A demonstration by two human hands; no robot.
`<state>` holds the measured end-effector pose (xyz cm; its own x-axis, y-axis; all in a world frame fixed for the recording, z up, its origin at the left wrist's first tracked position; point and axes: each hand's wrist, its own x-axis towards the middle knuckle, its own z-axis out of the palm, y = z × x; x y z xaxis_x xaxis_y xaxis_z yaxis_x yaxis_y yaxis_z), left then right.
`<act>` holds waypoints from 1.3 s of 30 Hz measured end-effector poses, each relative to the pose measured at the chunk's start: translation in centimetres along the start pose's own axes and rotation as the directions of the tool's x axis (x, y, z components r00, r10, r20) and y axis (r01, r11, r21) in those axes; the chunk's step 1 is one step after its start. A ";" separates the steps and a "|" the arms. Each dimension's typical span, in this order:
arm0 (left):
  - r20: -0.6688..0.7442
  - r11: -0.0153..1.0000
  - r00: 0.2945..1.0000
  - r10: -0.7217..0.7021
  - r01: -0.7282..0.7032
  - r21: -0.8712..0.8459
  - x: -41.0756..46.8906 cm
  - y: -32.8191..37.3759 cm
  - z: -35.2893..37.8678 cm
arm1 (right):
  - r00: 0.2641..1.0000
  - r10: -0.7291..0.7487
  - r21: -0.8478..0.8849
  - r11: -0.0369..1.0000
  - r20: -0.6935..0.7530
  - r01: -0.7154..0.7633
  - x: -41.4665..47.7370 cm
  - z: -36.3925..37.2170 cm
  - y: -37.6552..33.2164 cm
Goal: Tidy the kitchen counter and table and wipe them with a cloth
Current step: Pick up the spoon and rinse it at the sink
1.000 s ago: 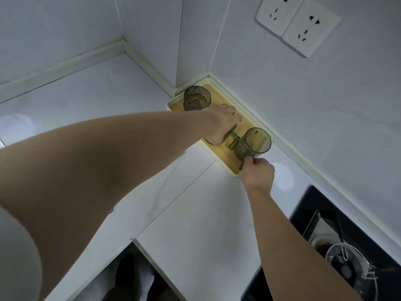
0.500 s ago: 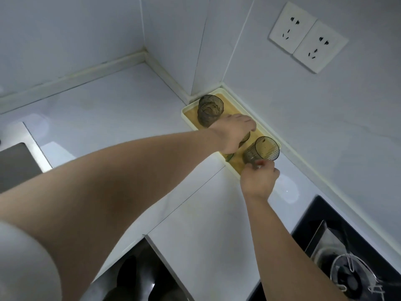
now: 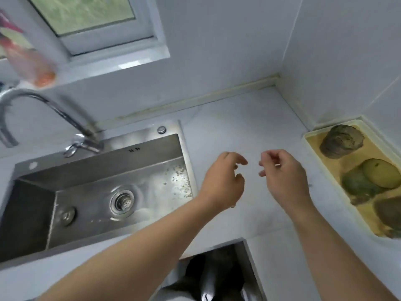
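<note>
My left hand (image 3: 223, 181) and my right hand (image 3: 284, 174) hover side by side over the white counter (image 3: 243, 127), fingers loosely curled, holding nothing. A cream tray (image 3: 314, 146) with a yellow-brown floor sits against the right wall. In it stand three dark green glasses: one at the far end (image 3: 340, 144), one in the middle (image 3: 368, 179), one at the near end (image 3: 388, 213) cut off by the frame edge. Both hands are left of the tray and apart from it.
A steel sink (image 3: 97, 192) with a drain strainer (image 3: 122, 202) fills the left side, a curved tap (image 3: 54, 114) over it. Above is a window (image 3: 86, 16) with a blurred orange-pink thing (image 3: 28, 61) on its sill. A dark gap (image 3: 217, 272) opens under the counter's near edge.
Both hands have let go of the glasses in the tray and drawn back to the left. My view has swung left, so the sink and window now show and the stove is gone.
</note>
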<state>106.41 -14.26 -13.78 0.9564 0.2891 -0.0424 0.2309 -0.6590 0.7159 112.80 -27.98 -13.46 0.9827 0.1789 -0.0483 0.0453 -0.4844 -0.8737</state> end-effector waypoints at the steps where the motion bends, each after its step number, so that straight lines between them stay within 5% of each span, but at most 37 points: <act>1: -0.029 1.000 0.999 -0.026 0.027 0.009 -1.0 -1.1 -1.4 | 0.998 -0.023 0.010 1.000 0.057 0.022 -0.2 1.8 -1.1; 9: -0.272 0.963 0.924 -0.268 0.268 -0.041 -9.0 -9.5 -9.4 | 0.895 -0.146 0.068 0.989 0.423 0.129 -3.9 15.1 -7.3; 20: -0.448 0.888 0.769 -0.456 0.428 -0.170 -20.3 -21.6 -21.4 | 0.753 -0.223 -0.018 0.955 0.619 0.297 -14.8 30.1 -16.4; 25: -0.521 0.790 0.621 -0.586 0.581 -0.195 -26.7 -31.1 -30.0 | 0.695 -0.193 -0.070 0.941 0.693 0.331 -21.2 39.2 -20.9; 34: -0.586 0.496 0.262 -0.766 0.822 -0.280 -36.1 -51.0 -45.2 | 0.439 -0.148 -0.113 0.850 0.886 0.515 -31.0 55.1 -27.4; 39: -0.530 0.391 0.167 -0.831 0.854 -0.344 -37.2 -60.0 -48.8 | 0.419 -0.139 -0.141 0.810 0.897 0.570 -33.0 60.3 -29.7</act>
<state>48.27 48.39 -21.12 -0.1269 0.9643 -0.2323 0.8454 0.2277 0.4832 68.24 32.15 -15.06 0.2445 0.9105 -0.3335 0.6219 -0.4111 -0.6665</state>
